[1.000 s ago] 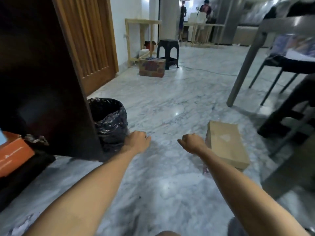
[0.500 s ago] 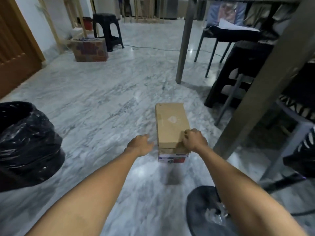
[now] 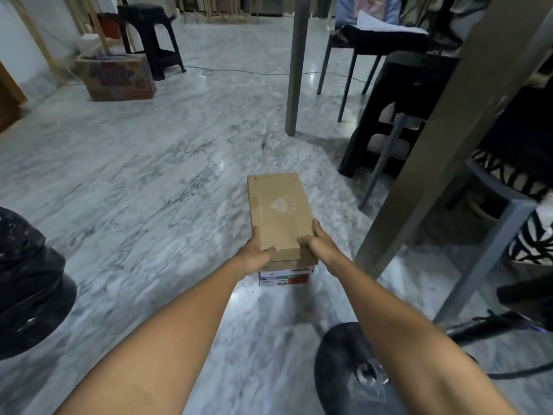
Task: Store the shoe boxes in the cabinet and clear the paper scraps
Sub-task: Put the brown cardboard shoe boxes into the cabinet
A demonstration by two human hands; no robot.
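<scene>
Now both arms reach forward and down, nearly straight, to a brown cardboard shoe box (image 3: 278, 214) that lies on top of a small stack on the floor. The left hand (image 3: 257, 253) grips the near left corner of this box, with the thumb over the lid and the fingers curled along the left side. The right hand (image 3: 317, 245) grips the near right corner in the same way, with the fingers bent over the top edge. Under the brown box there is a second shoe box (image 3: 284, 278) with white, red and blue print, and only its near end shows. I cannot tell whether the top box is lifted or rests on the lower one. To the left of the stack the marble floor (image 3: 134, 175) is open and wide. To the right, the room is tight: a slanted grey desk leg (image 3: 425, 181) stands just beside the right hand, and behind it are dark chairs (image 3: 398, 121). A black trash bag (image 3: 27, 283) sits at the left edge, well apart from the boxes. A round black fan base (image 3: 353, 369) lies near the right forearm. Far back on the left stand a printed carton (image 3: 116, 76) and a black stool (image 3: 149, 34), and a thin cable (image 3: 248, 71) runs across the floor.
</scene>
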